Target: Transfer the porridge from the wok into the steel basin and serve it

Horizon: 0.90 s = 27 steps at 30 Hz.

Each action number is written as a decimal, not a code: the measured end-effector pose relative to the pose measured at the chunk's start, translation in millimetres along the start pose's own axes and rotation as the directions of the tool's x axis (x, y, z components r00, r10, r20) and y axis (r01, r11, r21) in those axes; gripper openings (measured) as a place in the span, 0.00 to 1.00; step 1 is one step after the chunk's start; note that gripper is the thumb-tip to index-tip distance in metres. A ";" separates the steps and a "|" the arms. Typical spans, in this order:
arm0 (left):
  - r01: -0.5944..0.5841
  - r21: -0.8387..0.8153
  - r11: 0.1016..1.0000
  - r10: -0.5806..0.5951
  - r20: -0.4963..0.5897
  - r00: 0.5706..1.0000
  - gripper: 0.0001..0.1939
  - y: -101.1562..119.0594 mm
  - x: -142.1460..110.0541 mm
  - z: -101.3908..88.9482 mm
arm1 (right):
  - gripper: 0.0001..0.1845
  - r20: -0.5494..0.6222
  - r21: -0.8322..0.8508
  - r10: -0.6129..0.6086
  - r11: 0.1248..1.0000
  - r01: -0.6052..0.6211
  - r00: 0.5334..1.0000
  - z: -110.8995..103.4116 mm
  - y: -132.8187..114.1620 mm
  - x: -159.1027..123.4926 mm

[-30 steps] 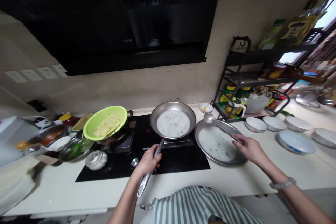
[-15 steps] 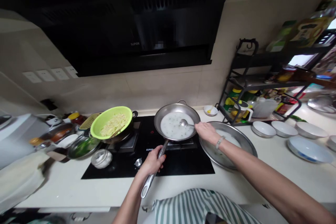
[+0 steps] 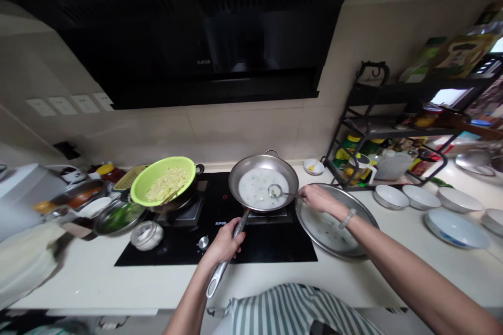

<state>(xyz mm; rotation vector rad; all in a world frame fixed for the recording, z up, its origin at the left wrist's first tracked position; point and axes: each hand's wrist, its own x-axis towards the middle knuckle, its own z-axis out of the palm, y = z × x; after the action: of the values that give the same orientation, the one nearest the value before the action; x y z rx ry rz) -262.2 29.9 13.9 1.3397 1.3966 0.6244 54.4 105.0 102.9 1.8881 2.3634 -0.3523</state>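
Note:
My left hand is wrapped round the long metal handle of a frying pan that stands on the right side of the hob. White liquid with green bits fills the pan's bottom. My right hand grips the handle of a metal ladle, whose bowl rests at the liquid with some green bits in it. Under my right forearm, to the right of the pan, a wide metal basin holds more of the white liquid; the arm hides part of it.
A green colander of pale shreds tops a pot on the left of the hob. A glass jar stands by the hob's left edge. Several white bowls and a black rack are at the right. The range hood hangs above.
My right hand has shifted slightly right, and the ladle's bowl has turned so its hollow faces up. My left hand keeps its hold on the pan handle. The view has shifted slightly.

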 end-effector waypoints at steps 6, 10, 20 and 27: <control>0.031 0.028 0.999 -0.030 -0.007 1.000 0.34 3.7 -2.0 0.2 | 0.12 0.001 0.030 0.007 1.000 -0.007 1.000 -0.9 10.2 -5.6; 0.041 0.041 0.998 -0.040 -0.010 0.999 0.34 5.6 -3.4 -0.2 | 0.14 -0.004 0.021 0.006 1.000 -0.006 1.000 -0.4 13.9 -8.0; 0.044 0.041 0.998 -0.044 -0.012 0.999 0.34 2.2 -1.8 -0.1 | 0.16 -0.029 0.048 -0.029 0.998 0.031 0.999 -1.4 22.8 -12.5; 0.019 0.018 1.000 -0.019 -0.002 1.000 0.34 0.7 -1.2 -0.3 | 0.15 -0.048 0.090 -0.052 0.994 0.056 0.997 -13.2 21.7 -21.6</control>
<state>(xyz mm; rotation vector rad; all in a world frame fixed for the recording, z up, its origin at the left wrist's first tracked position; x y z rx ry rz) -262.4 29.0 14.9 1.3385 1.4179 0.6014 81.3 92.1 117.8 1.8921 2.4724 -0.4337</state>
